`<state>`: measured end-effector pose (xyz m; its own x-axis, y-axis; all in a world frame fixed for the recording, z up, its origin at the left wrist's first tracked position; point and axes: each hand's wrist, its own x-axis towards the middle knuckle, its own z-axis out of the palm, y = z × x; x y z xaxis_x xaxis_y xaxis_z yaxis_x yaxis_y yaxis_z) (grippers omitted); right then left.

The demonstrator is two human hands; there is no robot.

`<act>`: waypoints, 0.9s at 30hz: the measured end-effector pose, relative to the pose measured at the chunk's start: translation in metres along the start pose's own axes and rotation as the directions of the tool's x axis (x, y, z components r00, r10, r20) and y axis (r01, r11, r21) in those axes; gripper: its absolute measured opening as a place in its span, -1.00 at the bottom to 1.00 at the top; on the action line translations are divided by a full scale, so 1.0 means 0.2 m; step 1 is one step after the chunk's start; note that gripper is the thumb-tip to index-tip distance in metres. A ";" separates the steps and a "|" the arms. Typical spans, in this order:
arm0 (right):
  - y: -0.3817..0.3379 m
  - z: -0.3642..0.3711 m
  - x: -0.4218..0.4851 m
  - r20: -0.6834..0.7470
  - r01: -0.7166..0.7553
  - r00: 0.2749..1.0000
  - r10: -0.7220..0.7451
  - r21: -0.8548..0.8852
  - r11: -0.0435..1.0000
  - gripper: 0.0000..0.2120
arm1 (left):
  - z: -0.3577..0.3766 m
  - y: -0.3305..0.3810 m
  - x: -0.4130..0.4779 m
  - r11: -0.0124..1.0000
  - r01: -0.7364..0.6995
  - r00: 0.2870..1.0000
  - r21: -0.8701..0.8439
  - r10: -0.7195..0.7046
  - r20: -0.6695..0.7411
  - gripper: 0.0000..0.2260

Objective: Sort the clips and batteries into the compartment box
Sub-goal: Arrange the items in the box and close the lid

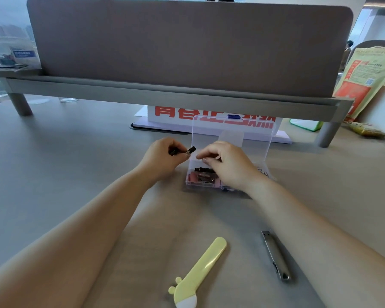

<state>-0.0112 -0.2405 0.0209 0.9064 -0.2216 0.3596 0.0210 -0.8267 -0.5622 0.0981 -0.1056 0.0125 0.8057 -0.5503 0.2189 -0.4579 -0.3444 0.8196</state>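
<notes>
A clear plastic compartment box (192, 182) stands open on the table, its lid (232, 130) upright at the back. Dark clips and pinkish pieces (203, 175) lie in its front left compartment. My left hand (165, 160) pinches small black objects (191, 149), probably binder clips or batteries, just left of the box. My right hand (228, 164) hovers over the box with fingers curled, covering most of its right side; whether it holds anything is hidden.
A yellow giraffe-shaped cutter (196, 274) and a grey metal utility knife (276, 255) lie near the front of the table. A raised desk divider (187, 45) stands behind, with a white and red box (171, 116) under it. Bags (362, 78) lean at the right.
</notes>
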 end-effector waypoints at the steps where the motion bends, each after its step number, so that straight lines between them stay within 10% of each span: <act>1: 0.01 -0.02 0.00 -0.010 -0.035 0.999 0.035 -0.005 0.999 -0.79 | 0.00 0.01 0.00 1.000 -0.019 1.000 -0.002 0.019 0.018 -0.92; 15: 0.01 -0.10 -0.01 0.033 -0.141 0.987 0.157 -0.288 0.947 -0.80 | 0.08 0.06 -0.05 0.906 -0.295 0.951 0.304 0.247 0.187 -0.91; 27: -0.07 -0.09 -0.01 0.229 -0.168 0.942 0.244 -0.306 0.937 -0.72 | 0.07 0.08 -0.03 0.987 0.024 0.990 0.161 -0.046 0.135 -0.76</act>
<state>-0.0210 -0.2380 0.0407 0.9559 -0.2922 0.0306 -0.2623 -0.8957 -0.3591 0.0801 -0.1186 0.0165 0.7681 -0.6313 0.1072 -0.4926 -0.4755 0.7289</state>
